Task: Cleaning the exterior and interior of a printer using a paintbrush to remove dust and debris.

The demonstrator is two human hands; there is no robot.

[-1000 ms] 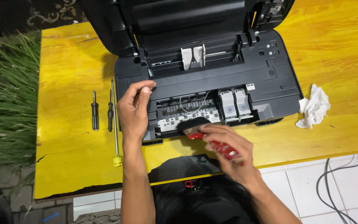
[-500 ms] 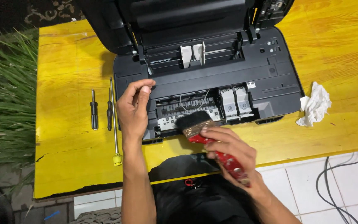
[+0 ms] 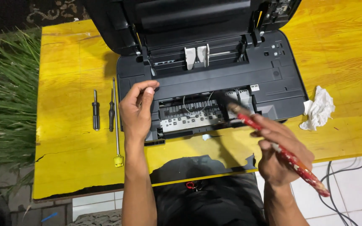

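Midway, I'd say: the black printer (image 3: pixel 208 79) lies opened on the yellow table (image 3: pixel 72 62), inner parts bared.
My right hand (image 3: pixel 283 152) grips a red-handled brush (image 3: pixel 288 157), its blurred tip probably at the cartridge bay (image 3: pixel 189 117); my left hand (image 3: pixel 137 109) rests half-curled on the casing, holding nothing. Three screwdrivers (image 3: pixel 109 111) lie unused at the left, a crumpled tissue (image 3: pixel 319 108) at the right; nothing is closed up again.

Bright overhead light, glossy tabletop (image 3: pixel 76 163) glare, brush (image 3: pixel 273 144) perhaps motion-blurred.
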